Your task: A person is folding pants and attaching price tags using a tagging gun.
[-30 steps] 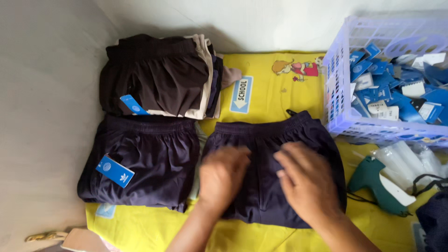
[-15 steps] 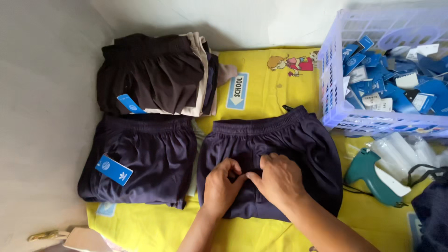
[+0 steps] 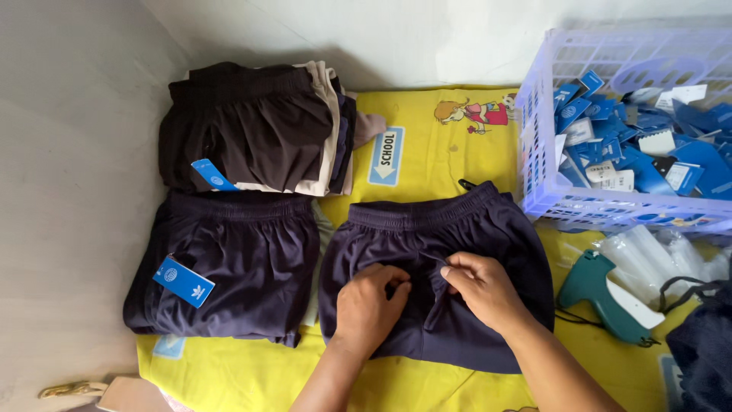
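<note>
On the yellow printed mat (image 3: 427, 164), the navy shorts (image 3: 488, 229) lie flat at centre, where the left hand (image 3: 371, 305) and right hand (image 3: 482, 286), spread flat a second ago, now pinch the fabric into a central fold.

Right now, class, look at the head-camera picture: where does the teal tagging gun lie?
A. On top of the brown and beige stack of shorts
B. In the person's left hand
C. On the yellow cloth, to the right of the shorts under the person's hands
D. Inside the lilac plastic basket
C: the teal tagging gun lies on the yellow cloth, right of the dark shorts that both hands pinch, below the lilac basket.
</note>
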